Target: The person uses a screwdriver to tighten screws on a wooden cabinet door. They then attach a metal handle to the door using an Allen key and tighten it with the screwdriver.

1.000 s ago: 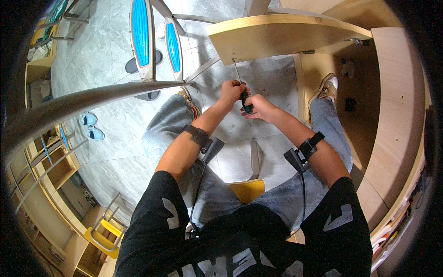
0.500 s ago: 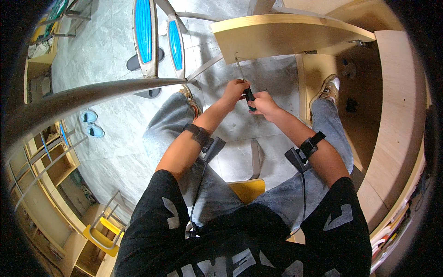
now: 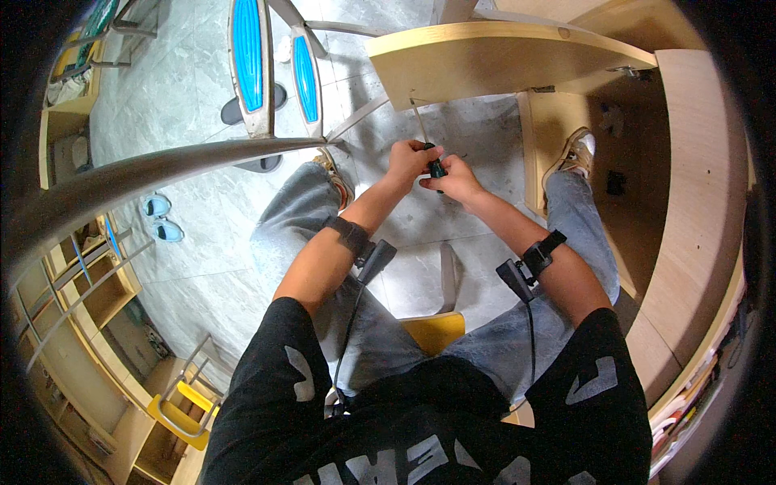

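Observation:
Both of my hands are on one screwdriver [image 3: 437, 170], which has a dark green and black handle and a thin metal shaft. My left hand [image 3: 410, 159] is closed round the front of the handle, near the shaft. Behind it my right hand [image 3: 457, 179] grips the back of the handle. From there the shaft runs up and slightly left to the lower left corner of an open wooden cabinet door [image 3: 469, 69]. Its tip meets the door's face at a small spot, too small to make out.
The door hangs from a wooden cabinet [image 3: 697, 186] on the right, by a metal hinge [image 3: 630, 73]. My right shoe [image 3: 579, 151] rests inside that cabinet. A grey metal bar [image 3: 162, 174] crosses the left, below blue ladder steps [image 3: 249, 56]. Blue slippers [image 3: 166, 229] lie on the tiled floor.
My right hand has shifted slightly up and left along the handle, its fingers now differently placed. The handle appears turned, and the screwdriver tip stays at the door.

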{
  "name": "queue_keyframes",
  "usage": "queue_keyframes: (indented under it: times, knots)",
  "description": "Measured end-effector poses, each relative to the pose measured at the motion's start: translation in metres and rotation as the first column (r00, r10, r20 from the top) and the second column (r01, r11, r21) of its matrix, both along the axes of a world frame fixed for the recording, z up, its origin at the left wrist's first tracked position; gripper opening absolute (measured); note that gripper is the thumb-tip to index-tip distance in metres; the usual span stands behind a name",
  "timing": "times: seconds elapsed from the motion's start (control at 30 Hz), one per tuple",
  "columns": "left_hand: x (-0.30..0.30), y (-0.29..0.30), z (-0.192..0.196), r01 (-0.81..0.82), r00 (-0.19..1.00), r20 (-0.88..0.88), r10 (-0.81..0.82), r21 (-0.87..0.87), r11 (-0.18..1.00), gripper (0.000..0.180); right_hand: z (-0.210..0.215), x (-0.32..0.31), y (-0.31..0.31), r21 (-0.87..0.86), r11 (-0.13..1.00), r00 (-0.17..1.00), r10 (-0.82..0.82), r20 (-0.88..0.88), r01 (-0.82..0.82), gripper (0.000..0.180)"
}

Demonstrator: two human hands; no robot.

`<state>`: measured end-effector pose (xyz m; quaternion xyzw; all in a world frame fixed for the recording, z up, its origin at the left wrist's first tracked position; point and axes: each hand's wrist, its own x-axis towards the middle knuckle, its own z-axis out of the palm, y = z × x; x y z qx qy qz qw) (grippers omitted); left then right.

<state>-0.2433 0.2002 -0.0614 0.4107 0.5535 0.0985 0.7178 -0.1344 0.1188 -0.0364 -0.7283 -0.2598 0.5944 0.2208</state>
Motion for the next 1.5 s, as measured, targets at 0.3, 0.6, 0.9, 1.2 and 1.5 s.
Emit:
queue_keyframes:
  times: [0.3, 0.6, 0.9, 1.2, 1.5]
  knots:
    - [-0.002, 0.000, -0.009, -0.048, 0.996, 0.071, 0.050, -0.033, 0.998, 0.025, 0.004, 0.013, 0.003, -0.306, 0.921, 0.810, -0.365, -0.460, 0.242, 0.029]
    - [-0.002, 0.003, -0.008, -0.127, 0.967, 0.201, 0.153, -0.137, 0.982, 0.034, -0.013, 0.018, -0.002, -0.310, 0.933, 0.650, -0.353, -0.673, 0.184, 0.018]
    - [-0.002, 0.010, 0.004, -0.007, 0.995, 0.100, 0.018, -0.107, 0.994, 0.036, -0.005, 0.010, -0.002, -0.228, 0.951, 0.810, -0.298, -0.505, 0.208, 0.013]
    - [-0.002, 0.007, -0.008, 0.106, 0.994, -0.046, -0.104, 0.051, 0.993, 0.031, -0.003, 0.005, -0.002, -0.198, 0.966, 0.897, -0.232, -0.376, 0.167, 0.023]
    - [0.000, 0.006, -0.005, 0.016, 0.998, -0.067, -0.010, 0.081, 0.997, 0.028, 0.008, 0.007, 0.005, -0.155, 0.988, 0.938, -0.056, -0.342, 0.002, 0.027]
